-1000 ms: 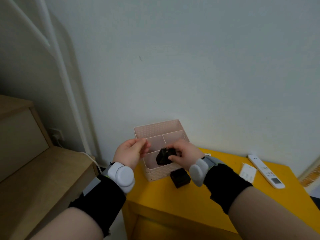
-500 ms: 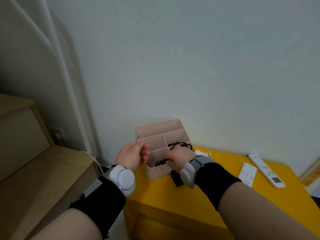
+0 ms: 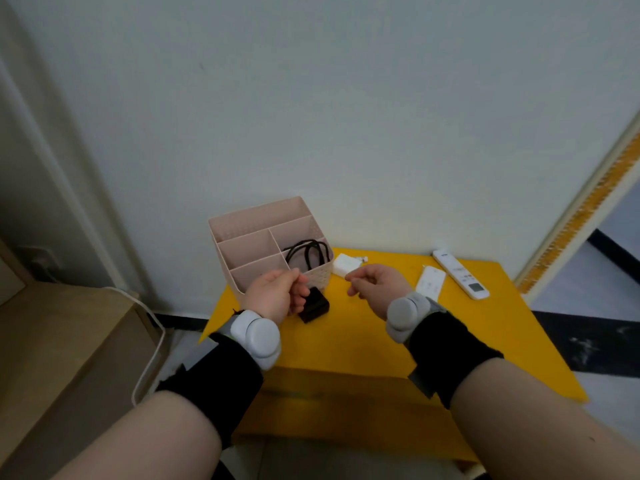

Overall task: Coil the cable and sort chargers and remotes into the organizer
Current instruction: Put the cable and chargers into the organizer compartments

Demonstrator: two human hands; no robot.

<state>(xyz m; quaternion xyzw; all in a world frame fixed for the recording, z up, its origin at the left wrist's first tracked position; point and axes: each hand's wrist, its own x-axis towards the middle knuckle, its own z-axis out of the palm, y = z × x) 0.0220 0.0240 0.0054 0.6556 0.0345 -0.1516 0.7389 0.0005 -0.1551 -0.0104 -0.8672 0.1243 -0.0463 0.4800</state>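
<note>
With the coiled black cable (image 3: 308, 254) already lying in the front right compartment of the pink organizer (image 3: 242, 223), the sorting of chargers looks like the step in hand. The left hand (image 3: 277, 296) hovers just beside the black charger (image 3: 314, 308) on the yellow bench (image 3: 363, 341), fingers (image 3: 300, 292) loosely curled and holding nothing. The right hand (image 3: 377, 285) hangs near the white charger (image 3: 343, 265), its fingers half open and empty too.

Next, I'd guess, one hand must pinch a charger and lift it into a free compartment. Both chargers are small, hard, blocky things with smooth faces, so they should grip easily. The organizer is rigid plastic with a woven-pattern wall. Two slim white remotes (image 3: 460, 273) lie well apart from it, near the bench's far right side.
</note>
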